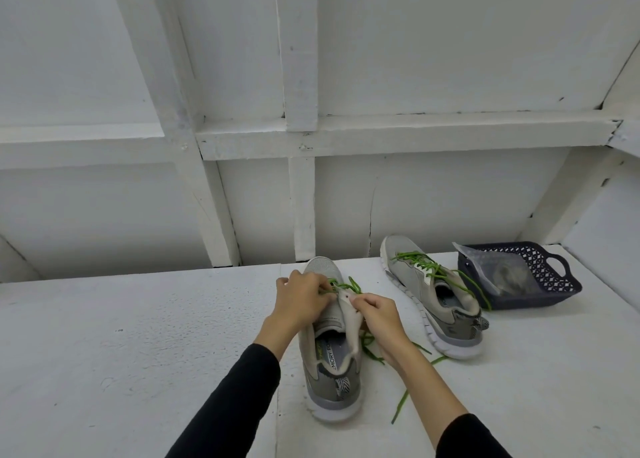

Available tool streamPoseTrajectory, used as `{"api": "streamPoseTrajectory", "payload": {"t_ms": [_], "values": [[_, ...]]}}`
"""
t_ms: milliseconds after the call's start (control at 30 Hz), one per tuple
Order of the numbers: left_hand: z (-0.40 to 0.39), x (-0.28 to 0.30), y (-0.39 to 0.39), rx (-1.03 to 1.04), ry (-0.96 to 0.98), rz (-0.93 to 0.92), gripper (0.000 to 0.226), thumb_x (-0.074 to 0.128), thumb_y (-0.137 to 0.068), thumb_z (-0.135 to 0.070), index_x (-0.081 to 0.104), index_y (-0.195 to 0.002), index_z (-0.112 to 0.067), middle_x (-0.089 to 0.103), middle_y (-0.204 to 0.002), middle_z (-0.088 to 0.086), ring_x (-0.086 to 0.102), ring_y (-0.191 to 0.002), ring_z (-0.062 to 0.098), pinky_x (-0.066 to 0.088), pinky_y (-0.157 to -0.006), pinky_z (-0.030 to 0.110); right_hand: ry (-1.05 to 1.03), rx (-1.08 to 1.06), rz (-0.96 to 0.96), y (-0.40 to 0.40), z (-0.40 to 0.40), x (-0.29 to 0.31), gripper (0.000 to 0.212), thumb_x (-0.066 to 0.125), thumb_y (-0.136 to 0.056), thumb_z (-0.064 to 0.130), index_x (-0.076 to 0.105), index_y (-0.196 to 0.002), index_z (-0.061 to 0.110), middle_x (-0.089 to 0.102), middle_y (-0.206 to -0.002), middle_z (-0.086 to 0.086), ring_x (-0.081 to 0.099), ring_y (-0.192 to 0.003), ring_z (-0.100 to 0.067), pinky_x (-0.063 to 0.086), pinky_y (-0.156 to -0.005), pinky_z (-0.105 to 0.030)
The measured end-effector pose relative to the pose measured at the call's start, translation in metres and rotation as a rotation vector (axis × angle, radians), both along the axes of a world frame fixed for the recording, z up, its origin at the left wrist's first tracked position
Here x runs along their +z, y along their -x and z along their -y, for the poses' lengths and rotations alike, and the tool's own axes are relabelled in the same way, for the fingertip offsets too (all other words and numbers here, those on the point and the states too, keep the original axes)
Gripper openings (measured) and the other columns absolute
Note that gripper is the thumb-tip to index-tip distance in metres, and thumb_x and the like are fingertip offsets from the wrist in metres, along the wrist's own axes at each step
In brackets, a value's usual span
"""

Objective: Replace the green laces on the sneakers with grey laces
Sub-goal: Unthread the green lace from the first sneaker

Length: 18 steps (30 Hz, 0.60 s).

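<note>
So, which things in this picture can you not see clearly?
- Head view: contents of the plastic bag in the dark basket; blurred, too small.
- Lace holes of the near sneaker; hidden by left hand and right hand.
- Insole print; partly hidden by the tongue.

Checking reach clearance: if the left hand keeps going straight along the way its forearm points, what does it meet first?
Left hand points up and slightly right, away from the person. It is already on the near sneaker, pinching its green lace. Beyond the toe, likely the white wall post; depth unclear.
</note>
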<state>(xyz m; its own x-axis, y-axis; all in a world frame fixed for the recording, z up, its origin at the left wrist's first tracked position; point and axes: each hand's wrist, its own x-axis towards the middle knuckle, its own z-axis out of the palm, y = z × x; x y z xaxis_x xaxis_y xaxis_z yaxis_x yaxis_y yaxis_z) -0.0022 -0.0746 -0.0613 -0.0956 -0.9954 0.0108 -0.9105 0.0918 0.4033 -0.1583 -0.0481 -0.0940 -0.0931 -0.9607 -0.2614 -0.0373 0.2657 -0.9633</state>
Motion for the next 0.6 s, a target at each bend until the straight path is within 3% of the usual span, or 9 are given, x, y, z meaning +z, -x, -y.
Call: {"api": "streamPoseTrajectory", "payload": {"t_ms": [67,133,200,300,367,433,533,600], "values": [[0.000,-0.002,-0.005,0.053,-0.045,-0.196,0.011,0.060,-0.091,-0.041,0.068,-0.088,-0.035,0.066,-0.094,-0.015,0.053,-0.103,0.012,0.036,-0.091,0.037,0.001,-0.009,-0.004,0.000,0.000,-0.001,0.016,0.065,-0.090,0.015,0.073,-0.076,0.012,0.067,-0.073,0.001,0.058,-0.072,-0.010,0.045,-0.061,-0.021],[-0.002,-0.002,-0.012,0.105,-0.089,-0.525,0.012,0.064,-0.091,-0.036,0.067,-0.080,-0.031,0.067,-0.086,-0.013,0.060,-0.092,0.011,0.045,-0.084,0.031,0.012,-0.017,-0.028,0.000,0.000,-0.003,0.015,0.066,-0.088,0.017,0.073,-0.076,0.012,0.067,-0.072,0.001,0.057,-0.071,-0.011,0.045,-0.061,-0.024],[-0.005,0.004,-0.021,0.183,-0.106,-0.850,0.013,0.063,-0.093,-0.026,0.068,-0.083,-0.020,0.068,-0.087,-0.005,0.061,-0.089,0.013,0.046,-0.078,0.024,0.021,-0.032,-0.043,0.001,0.000,-0.006,0.015,0.066,-0.088,0.019,0.073,-0.077,0.012,0.068,-0.074,-0.001,0.057,-0.072,-0.012,0.045,-0.062,-0.026],[-0.009,0.006,-0.034,0.422,-0.176,-1.149,0.012,0.057,-0.096,-0.020,0.065,-0.089,-0.015,0.066,-0.100,-0.003,0.057,-0.095,0.011,0.042,-0.084,0.030,0.033,-0.054,-0.056,0.000,-0.001,-0.009,0.016,0.067,-0.088,0.021,0.072,-0.075,0.012,0.067,-0.072,-0.001,0.057,-0.071,-0.012,0.044,-0.064,-0.026],[-0.010,-0.002,-0.039,0.567,-0.188,-1.164,0.013,0.054,-0.097,-0.021,0.063,-0.090,-0.015,0.065,-0.102,-0.002,0.057,-0.096,0.013,0.041,-0.086,0.033,0.050,-0.058,-0.073,-0.002,-0.002,-0.009,0.017,0.067,-0.087,0.022,0.071,-0.074,0.012,0.068,-0.072,-0.004,0.056,-0.070,-0.012,0.044,-0.064,-0.027],[-0.011,-0.010,-0.037,0.612,-0.079,-1.040,0.010,0.055,-0.097,-0.022,0.061,-0.094,-0.015,0.063,-0.104,0.000,0.056,-0.100,0.018,0.040,-0.084,0.031,0.071,-0.063,-0.122,-0.006,-0.004,-0.007,0.018,0.065,-0.088,0.022,0.071,-0.076,0.010,0.070,-0.076,-0.009,0.056,-0.068,-0.011,0.043,-0.063,-0.025],[-0.013,-0.007,-0.029,0.423,0.180,-0.826,0.012,0.059,-0.094,-0.024,0.057,-0.106,-0.021,0.058,-0.110,-0.005,0.054,-0.108,0.018,0.042,-0.086,0.030,0.108,-0.083,-0.195,-0.011,-0.006,-0.004,0.019,0.063,-0.089,0.021,0.070,-0.076,0.009,0.070,-0.076,-0.008,0.055,-0.066,-0.009,0.041,-0.059,-0.020],[-0.011,-0.003,-0.023,0.220,0.224,-0.595,0.012,0.060,-0.093,-0.031,0.060,-0.104,-0.030,0.059,-0.111,-0.011,0.050,-0.112,0.015,0.040,-0.094,0.038,0.117,-0.097,-0.196,-0.012,-0.007,-0.004,0.020,0.062,-0.089,0.021,0.070,-0.075,0.009,0.069,-0.074,-0.006,0.056,-0.066,-0.009,0.042,-0.059,-0.020]]}}
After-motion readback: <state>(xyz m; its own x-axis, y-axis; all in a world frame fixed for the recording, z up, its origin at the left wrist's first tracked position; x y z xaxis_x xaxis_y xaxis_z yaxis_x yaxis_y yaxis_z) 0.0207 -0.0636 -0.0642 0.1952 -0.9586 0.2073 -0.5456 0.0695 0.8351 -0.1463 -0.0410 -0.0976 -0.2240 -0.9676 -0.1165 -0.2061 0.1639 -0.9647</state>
